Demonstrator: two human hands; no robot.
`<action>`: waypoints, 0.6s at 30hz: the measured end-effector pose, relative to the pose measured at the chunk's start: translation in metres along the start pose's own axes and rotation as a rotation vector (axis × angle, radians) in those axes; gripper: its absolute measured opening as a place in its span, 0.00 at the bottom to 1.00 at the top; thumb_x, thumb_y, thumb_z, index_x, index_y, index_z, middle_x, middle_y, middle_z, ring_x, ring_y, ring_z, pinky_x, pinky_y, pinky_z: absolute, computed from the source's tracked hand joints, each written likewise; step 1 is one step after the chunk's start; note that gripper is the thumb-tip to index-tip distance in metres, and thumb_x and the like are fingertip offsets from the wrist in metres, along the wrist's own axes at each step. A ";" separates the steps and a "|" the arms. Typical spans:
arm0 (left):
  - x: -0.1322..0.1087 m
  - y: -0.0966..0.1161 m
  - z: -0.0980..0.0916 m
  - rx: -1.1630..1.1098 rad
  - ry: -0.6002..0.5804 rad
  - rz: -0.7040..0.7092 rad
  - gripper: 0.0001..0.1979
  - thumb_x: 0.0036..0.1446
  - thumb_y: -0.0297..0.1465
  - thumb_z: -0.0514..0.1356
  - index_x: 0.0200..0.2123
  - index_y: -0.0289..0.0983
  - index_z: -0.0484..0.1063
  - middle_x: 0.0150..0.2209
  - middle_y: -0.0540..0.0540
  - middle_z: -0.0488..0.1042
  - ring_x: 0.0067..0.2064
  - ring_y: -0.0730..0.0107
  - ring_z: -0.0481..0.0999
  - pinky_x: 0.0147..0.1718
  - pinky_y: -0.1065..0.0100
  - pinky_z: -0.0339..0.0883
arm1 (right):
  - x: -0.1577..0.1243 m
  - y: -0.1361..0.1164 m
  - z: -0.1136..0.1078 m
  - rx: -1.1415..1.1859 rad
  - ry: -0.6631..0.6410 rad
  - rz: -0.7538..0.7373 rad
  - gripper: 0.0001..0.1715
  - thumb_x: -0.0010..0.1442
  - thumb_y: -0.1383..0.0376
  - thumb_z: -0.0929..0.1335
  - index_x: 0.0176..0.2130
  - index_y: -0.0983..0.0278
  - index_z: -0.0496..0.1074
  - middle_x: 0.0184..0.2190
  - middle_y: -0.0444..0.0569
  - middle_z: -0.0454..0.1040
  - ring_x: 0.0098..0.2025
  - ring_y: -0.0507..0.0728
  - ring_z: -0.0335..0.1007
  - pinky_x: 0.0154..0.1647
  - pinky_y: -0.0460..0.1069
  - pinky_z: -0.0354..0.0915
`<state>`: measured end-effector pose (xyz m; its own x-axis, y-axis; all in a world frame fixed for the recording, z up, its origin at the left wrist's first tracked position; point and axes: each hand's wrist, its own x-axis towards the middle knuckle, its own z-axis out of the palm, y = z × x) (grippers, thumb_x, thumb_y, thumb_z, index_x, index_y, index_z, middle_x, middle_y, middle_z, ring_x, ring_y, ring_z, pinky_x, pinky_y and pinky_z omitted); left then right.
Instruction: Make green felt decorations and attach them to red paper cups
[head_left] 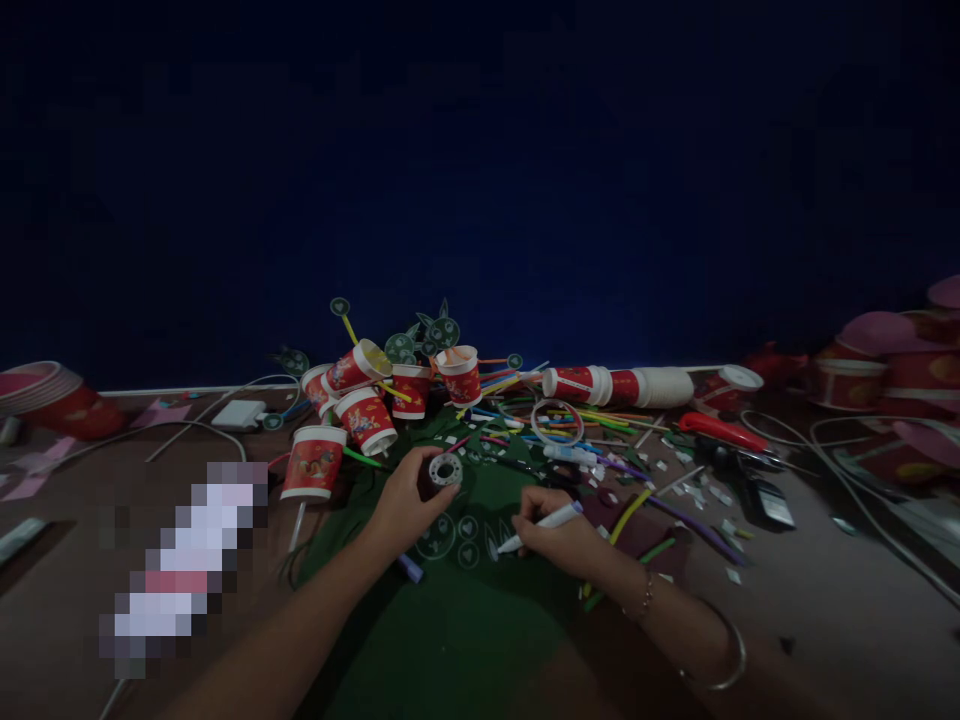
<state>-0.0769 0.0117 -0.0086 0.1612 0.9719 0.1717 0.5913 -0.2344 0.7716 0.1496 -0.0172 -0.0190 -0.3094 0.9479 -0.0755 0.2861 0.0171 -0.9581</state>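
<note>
My left hand (409, 500) grips a small white tape roll (455, 484) between thumb and fingers, just above the dark green sheet (465, 640). In my right hand (559, 540) is a white marker (559, 515) with a blue end, its tip down on the sheet at a white-outlined pair of long ears (493, 540). Left of the ears, small circles with hearts (469, 527) and a larger circle (435, 540) are drawn in white. A purple-blue marker cap (410, 568) lies near my left forearm.
Red paper cups (313, 463) and a row of stacked cups (615, 386) stand or lie along the back. Coloured straws (630, 515), paper scraps and a clear tape ring (556, 424) litter the right. A red-handled tool (724, 432) and cables (862, 510) lie farther right.
</note>
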 end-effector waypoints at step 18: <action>0.000 0.004 -0.001 0.018 0.004 -0.018 0.19 0.49 0.34 0.60 0.45 0.39 0.62 0.42 0.46 0.73 0.42 0.63 0.74 0.41 0.62 0.68 | 0.003 -0.002 -0.008 0.030 0.138 0.104 0.13 0.46 0.64 0.64 0.16 0.61 0.55 0.08 0.37 0.59 0.11 0.50 0.61 0.12 0.42 0.50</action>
<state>-0.0756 0.0108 -0.0048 0.1470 0.9760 0.1605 0.6082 -0.2172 0.7635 0.1552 -0.0114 -0.0150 -0.1512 0.9788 -0.1383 0.2819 -0.0914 -0.9551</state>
